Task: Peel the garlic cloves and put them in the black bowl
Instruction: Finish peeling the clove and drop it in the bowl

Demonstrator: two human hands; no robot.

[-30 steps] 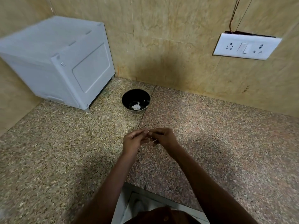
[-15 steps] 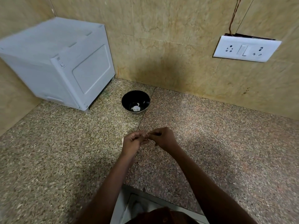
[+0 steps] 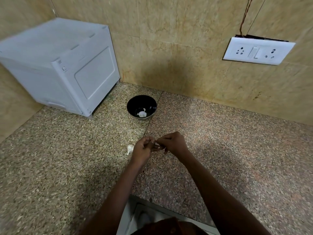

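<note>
Both forearms reach forward over the counter (image 3: 67,167). The left hand (image 3: 142,150) and right hand (image 3: 172,143) meet, fingertips pinched together on a garlic clove (image 3: 157,145). The bowl (image 3: 142,106) sits farther off; another clove (image 3: 130,148) lies just left.

Both forearms are bare from the lower frame edge to the wrists; no sleeves visible. Left hand (image 3: 143,149) and right hand (image 3: 172,143) are bare: no gloves, rings, watch or bands seen. At bottom centre, a dark brown garment (image 3: 169,227) with one small round button
</note>
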